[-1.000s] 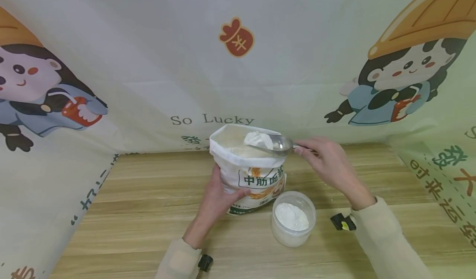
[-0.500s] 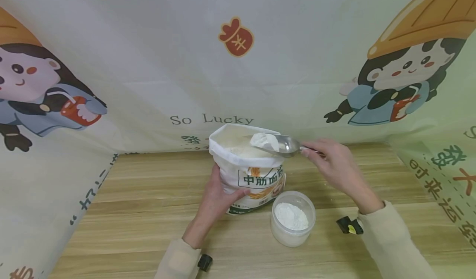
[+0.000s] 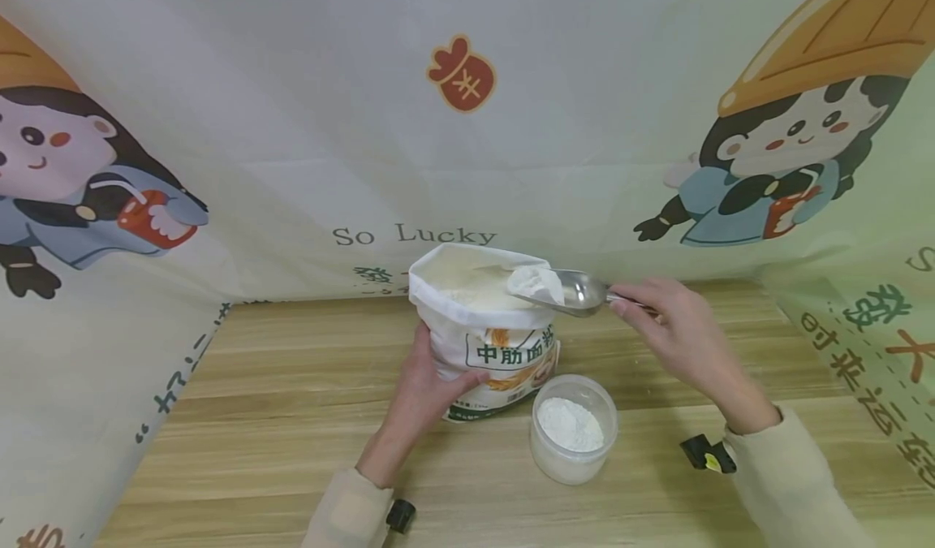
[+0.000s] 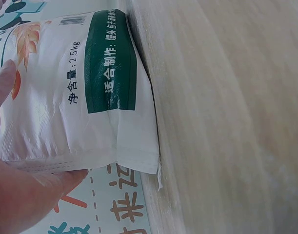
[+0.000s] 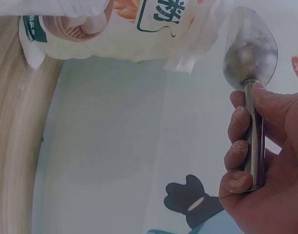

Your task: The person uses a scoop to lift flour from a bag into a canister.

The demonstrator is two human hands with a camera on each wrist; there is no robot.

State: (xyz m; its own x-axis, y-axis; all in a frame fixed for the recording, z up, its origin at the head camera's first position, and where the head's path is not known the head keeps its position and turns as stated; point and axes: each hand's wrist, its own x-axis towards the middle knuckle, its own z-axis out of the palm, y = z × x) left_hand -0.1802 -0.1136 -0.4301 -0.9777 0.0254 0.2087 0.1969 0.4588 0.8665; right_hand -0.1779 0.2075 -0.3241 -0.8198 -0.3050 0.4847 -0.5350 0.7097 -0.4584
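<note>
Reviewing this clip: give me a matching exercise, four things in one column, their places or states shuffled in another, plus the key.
1. soft white bag with green lettering
2. shiny metal scoop
3. round translucent plastic tub
4. red pouch picture

A. gripped by its handle in the right hand
B. printed on the pale backdrop
C. untouched, part-filled with white powder
D. open-mouthed, held by the left hand

Pairs: 1-D, 2-A, 3-C, 4-B

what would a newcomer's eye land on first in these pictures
Probably the metal scoop heaped with white powder, held in the right hand at the open mouth of the white bag that the left hand grips. Then the cartoon figures at the backdrop's sides, and the clear tub before the bag.
</note>
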